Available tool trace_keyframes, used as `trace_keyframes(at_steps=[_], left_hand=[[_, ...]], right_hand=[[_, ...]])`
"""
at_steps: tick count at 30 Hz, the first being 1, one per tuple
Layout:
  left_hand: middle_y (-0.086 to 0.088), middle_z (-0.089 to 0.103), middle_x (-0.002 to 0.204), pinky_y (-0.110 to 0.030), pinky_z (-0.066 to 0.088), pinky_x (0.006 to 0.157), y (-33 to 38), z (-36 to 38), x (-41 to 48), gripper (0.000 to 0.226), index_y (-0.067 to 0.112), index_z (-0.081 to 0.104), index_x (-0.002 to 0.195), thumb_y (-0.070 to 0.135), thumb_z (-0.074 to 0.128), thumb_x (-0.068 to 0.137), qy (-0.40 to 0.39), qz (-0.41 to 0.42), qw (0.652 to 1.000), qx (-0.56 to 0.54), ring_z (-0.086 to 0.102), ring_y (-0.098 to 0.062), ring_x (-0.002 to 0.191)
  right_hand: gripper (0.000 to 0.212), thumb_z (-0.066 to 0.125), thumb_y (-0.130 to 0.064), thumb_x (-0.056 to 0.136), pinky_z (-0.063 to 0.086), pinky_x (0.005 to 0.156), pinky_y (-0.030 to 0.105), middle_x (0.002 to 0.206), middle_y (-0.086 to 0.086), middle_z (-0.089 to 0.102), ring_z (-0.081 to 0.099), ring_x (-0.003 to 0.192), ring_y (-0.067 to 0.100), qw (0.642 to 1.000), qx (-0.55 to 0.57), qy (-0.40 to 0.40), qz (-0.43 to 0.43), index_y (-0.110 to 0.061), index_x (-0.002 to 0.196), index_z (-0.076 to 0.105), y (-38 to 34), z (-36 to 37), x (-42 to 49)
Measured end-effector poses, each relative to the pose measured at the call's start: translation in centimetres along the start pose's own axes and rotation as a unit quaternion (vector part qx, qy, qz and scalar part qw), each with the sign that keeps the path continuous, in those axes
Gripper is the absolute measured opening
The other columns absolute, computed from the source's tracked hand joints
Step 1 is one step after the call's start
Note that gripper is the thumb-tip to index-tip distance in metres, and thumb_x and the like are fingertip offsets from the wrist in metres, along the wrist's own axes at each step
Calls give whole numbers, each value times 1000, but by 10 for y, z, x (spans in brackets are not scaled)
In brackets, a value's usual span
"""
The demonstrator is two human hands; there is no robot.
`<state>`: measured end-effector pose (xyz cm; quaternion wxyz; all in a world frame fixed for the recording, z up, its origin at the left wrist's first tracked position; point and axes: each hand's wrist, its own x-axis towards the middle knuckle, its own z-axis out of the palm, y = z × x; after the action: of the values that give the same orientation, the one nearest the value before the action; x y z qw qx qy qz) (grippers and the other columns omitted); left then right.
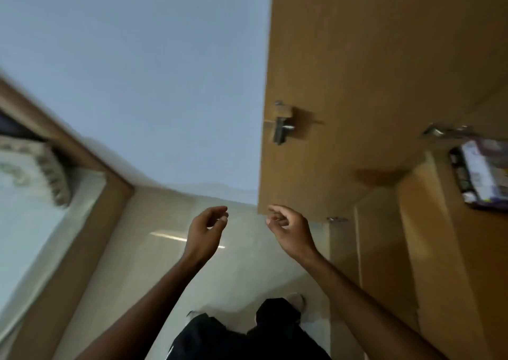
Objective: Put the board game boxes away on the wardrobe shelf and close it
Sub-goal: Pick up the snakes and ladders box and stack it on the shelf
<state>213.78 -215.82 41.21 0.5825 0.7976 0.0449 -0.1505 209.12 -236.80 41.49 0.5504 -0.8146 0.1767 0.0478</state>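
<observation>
Wardrobe door (357, 71): open, edge-on, long axis vertical, lower corner just above right hand (288, 229).
Right hand: nearer, loosely curled, holding nothing.
Left hand (206, 229): same, farther left.
1 board game box (483, 176): on wardrobe shelf (428, 189), right edge.

No text, label, brand or number can be read anywhere in the view. The board game box (483, 174) lying on the wardrobe shelf (428, 222) at the right edge carries printed panels in purple, white and black, but motion blur smears the print past reading. The open wardrobe door (371, 71) bears no lettering.
</observation>
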Motion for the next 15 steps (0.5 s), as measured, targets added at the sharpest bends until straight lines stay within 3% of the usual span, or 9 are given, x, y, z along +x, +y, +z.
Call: trace_keyframes(at_steps=[4,9,15], left_hand=[[5,73,103,-28,51,90,-42,-101,-30,23,27,66,107,12,60,92,84,-23,996,-34,67,-10,100],[4,73,103,-33,52,93,-103,-232,-83,25,34,67,103,13,62,90,187,-50,978,-76,68,-13,100],[4,72,96,-30,54,88,-162,-359,-188,23,28,67,100,7,63,89,387,-88,909,-127,67,-11,92]], right_hand=[[30,65,-19,85,48,77,15,90,-8,69,64,85,4,996,-23,-88,-28,-20,115,67,-42,99,-8],[29,66,-23,86,48,73,13,91,-8,69,65,84,4,977,-62,-187,-78,-22,115,67,-93,235,-35],[29,67,-19,87,47,67,5,92,-5,66,62,81,4,913,-117,-354,-163,-19,116,66,-162,395,-92]])
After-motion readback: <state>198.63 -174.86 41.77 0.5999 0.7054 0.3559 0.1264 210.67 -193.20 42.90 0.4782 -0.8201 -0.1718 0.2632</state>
